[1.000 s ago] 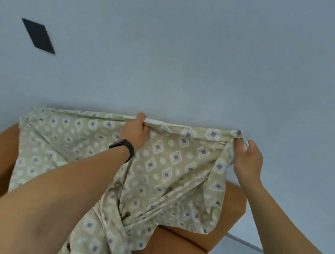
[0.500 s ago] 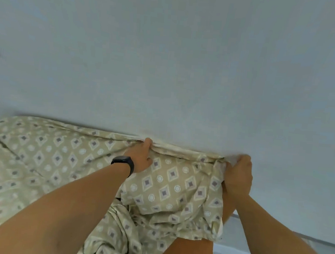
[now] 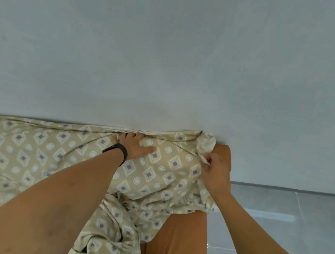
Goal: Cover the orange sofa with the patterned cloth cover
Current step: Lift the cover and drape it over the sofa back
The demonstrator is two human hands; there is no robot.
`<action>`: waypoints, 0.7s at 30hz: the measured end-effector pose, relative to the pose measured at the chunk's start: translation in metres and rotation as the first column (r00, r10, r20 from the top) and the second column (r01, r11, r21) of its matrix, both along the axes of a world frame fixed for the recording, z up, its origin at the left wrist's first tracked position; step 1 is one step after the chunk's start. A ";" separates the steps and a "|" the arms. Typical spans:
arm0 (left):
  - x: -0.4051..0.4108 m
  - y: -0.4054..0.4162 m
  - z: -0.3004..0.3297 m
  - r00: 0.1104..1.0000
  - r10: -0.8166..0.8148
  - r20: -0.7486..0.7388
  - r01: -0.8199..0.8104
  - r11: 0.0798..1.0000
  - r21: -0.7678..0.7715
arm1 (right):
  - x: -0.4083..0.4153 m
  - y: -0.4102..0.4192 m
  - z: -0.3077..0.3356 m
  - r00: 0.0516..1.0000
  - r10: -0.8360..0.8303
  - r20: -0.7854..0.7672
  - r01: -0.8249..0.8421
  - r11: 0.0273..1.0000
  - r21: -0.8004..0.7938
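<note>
- Under the cloth [image 3: 38,156], most of the sofa [image 3: 183,239] is hidden.
- Left hand [image 3: 136,146] lies flat, grip wide; fingertips hidden.
- Right hand [image 3: 215,175] grip pinches the cloth corner.

Left hand [image 3: 135,146] lies flat on the cloth [image 3: 38,156] mid-frame; right hand [image 3: 215,173] pinches its bunched corner over the sofa [image 3: 183,239].
</note>
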State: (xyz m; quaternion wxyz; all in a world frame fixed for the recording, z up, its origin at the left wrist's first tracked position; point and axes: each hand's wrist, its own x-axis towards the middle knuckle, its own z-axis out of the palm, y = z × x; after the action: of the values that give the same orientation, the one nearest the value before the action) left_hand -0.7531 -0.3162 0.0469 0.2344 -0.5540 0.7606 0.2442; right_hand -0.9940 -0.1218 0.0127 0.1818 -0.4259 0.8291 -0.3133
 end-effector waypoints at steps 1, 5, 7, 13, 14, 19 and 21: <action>-0.001 -0.004 0.000 1.000 0.009 0.004 -0.009 1.000 0.017 | -0.018 -0.001 0.008 0.998 -0.059 0.008 0.059 0.998 0.001; -0.005 -0.011 -0.003 0.999 0.040 0.010 -0.040 0.999 -0.001 | -0.110 -0.008 0.031 0.917 -0.381 -0.115 0.386 0.922 0.018; -0.008 -0.013 -0.007 0.999 0.047 -0.005 -0.047 0.999 -0.009 | -0.132 -0.017 0.027 0.904 -0.397 -0.157 0.409 0.910 0.058; -0.005 -0.022 -0.022 0.981 0.137 -0.136 -0.133 0.990 0.039 | -0.119 -0.024 -0.040 0.818 -0.557 0.144 0.508 0.816 0.275; -0.007 -0.023 -0.024 0.981 0.143 -0.132 -0.136 0.989 0.060 | -0.119 -0.024 -0.052 0.788 -0.578 0.213 0.504 0.803 0.318; -0.018 -0.030 -0.031 0.978 0.189 -0.083 -0.185 0.981 0.056 | -0.130 -0.026 -0.080 0.713 -0.590 0.378 0.366 0.774 0.517; -0.022 -0.026 -0.031 0.969 0.226 -0.099 -0.224 0.974 0.032 | -0.137 -0.027 -0.086 0.788 -0.512 0.342 0.225 0.756 0.614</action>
State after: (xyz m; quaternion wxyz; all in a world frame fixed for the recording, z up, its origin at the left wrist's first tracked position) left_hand -0.7748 -0.3420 0.0157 0.1719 -0.6212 0.7011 0.3050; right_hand -1.1307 -0.1492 -0.0729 0.4307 -0.0839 0.8776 -0.1933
